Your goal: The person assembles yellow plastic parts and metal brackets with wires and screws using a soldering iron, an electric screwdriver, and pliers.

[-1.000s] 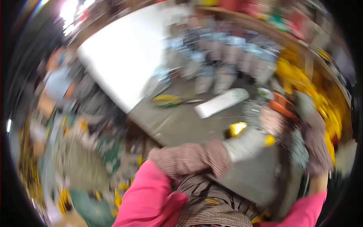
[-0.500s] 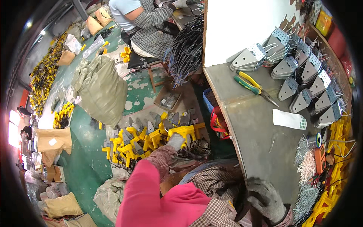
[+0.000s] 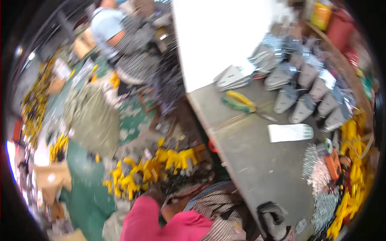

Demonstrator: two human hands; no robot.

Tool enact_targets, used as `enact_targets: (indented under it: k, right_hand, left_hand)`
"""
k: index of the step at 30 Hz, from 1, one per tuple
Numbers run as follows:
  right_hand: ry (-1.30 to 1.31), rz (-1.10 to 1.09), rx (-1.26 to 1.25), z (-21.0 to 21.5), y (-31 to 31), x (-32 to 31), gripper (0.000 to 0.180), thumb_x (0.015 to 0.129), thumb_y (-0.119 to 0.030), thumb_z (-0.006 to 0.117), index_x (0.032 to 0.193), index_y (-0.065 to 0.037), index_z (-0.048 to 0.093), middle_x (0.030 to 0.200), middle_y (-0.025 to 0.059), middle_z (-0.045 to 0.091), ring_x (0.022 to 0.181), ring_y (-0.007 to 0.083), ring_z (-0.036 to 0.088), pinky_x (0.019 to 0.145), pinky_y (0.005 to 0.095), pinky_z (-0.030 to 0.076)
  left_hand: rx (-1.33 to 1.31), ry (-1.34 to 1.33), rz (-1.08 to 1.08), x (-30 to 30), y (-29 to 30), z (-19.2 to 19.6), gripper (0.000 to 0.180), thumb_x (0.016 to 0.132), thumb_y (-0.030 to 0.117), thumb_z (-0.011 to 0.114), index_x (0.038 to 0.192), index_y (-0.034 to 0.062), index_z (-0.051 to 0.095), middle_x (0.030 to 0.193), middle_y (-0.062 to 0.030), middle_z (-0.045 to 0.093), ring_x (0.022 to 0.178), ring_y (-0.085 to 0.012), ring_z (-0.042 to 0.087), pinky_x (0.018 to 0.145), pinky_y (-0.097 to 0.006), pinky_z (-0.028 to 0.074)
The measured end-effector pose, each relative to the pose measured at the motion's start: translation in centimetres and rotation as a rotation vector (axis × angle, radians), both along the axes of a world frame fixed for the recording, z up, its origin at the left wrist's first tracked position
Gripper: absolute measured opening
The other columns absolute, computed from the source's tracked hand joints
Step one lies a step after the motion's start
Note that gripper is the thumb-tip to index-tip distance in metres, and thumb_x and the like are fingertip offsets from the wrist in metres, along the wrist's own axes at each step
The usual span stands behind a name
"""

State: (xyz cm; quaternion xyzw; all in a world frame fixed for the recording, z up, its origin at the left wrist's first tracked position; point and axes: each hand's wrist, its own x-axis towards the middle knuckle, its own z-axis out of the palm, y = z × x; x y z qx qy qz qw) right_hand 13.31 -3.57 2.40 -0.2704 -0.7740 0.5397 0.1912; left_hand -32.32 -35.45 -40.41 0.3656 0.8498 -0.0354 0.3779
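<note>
A grey tabletop [image 3: 249,152] stands beside a green floor [image 3: 86,197]. At seven o'clock, a pink left sleeve [image 3: 144,217] points toward piled yellow tools [image 3: 152,169] near eight; blur hides whether the left hand grips one. The gloved right hand [image 3: 275,221], at five, curls loosely, apparently empty. The tools look light, stiff and slick, probably best held by their handles. No writing is legible.
</note>
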Motion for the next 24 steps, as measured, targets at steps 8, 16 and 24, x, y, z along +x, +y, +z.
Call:
enact_targets:
  k: [8,16,24]
  right_hand:
    - [-0.036,0.03,0.011,0.6,0.9,2.0,0.014,0.093,-0.007,0.062,0.104,0.002,0.067,0.104,0.0147,0.07,0.094,0.026,0.067,0.084,0.035,0.052]
    - [0.036,0.106,0.01,-1.1,0.4,2.1,0.021,0.098,-0.016,0.058,0.11,-0.001,0.066,0.109,0.0144,0.067,0.101,0.0273,0.065,0.089,0.0357,0.051]
    - [-0.124,0.085,0.272,-2.1,-0.5,1.4,0.024,0.098,-0.02,0.057,0.113,-0.002,0.063,0.111,0.0154,0.066,0.106,0.0272,0.063,0.093,0.0367,0.049]
  left_hand:
    - [0.145,-1.123,-0.481,9.8,30.2,44.1,0.047,0.093,0.043,0.067,0.114,0.0011,0.066,0.094,-0.0045,0.071,0.084,-0.0134,0.066,0.076,-0.03,0.053]
    - [0.878,0.438,-0.583,14.2,55.2,42.3,0.059,0.077,0.046,0.072,0.114,0.0015,0.062,0.103,-0.0252,0.069,0.096,-0.0399,0.067,0.081,-0.046,0.053]
    - [1.191,-0.435,-0.608,22.9,42.5,49.0,0.057,0.08,0.023,0.078,0.125,0.0026,0.049,0.116,-0.0152,0.061,0.106,-0.0294,0.061,0.089,-0.037,0.051]
